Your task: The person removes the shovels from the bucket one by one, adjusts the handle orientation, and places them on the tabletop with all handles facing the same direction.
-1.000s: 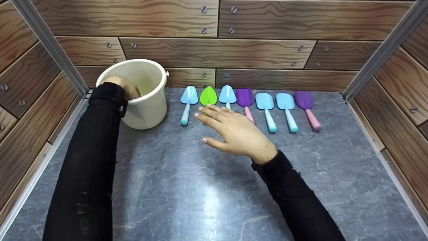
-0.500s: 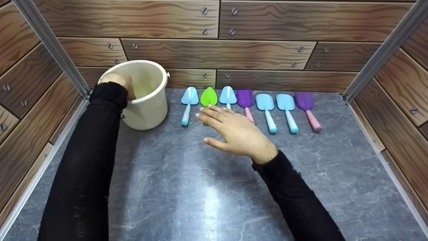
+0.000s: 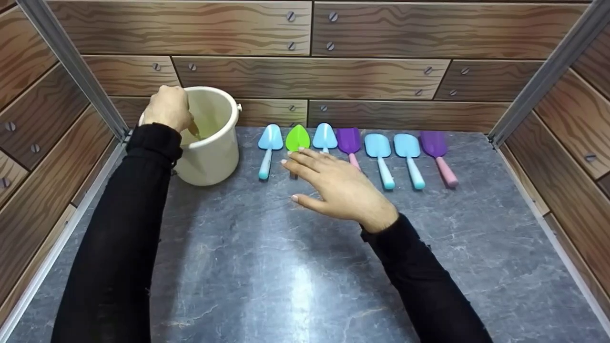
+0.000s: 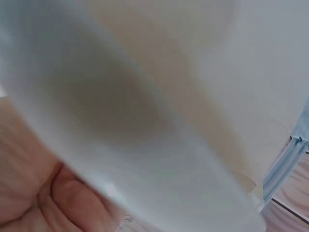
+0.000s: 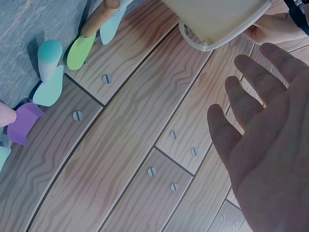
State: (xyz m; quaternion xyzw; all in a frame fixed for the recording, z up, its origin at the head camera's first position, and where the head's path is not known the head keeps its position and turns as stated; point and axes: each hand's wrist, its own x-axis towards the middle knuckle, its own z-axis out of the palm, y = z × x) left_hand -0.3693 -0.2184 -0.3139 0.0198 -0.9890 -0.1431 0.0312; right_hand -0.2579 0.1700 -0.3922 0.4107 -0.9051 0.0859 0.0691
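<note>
In the head view my left hand point(image 3: 167, 107) is over the near left rim of a cream bucket point(image 3: 209, 159), its fingers reaching down inside. The left wrist view shows curled fingers point(image 4: 79, 200) beside the blurred bucket wall point(image 4: 159, 179); whatever they might hold is hidden. My right hand point(image 3: 340, 186) hovers palm down, fingers spread and straight, holding nothing. Beneath and beyond it lies a row of hand trowels: a light-blue one point(image 3: 270, 138), a green one point(image 3: 298, 138) and another light-blue one point(image 3: 325, 136), the last two partly covered by the hand.
Further right in the row lie a purple scoop point(image 3: 349, 139), light-blue scoops point(image 3: 378, 144) and a pink-handled purple scoop point(image 3: 433, 143). Wood-patterned walls point(image 3: 371, 78) enclose the grey marbled surface point(image 3: 267, 267) at the back and both sides.
My left hand has risen from inside the bucket, so its back and knuckles now show above the rim. The right hand has hardly moved, and the row lies as before.
</note>
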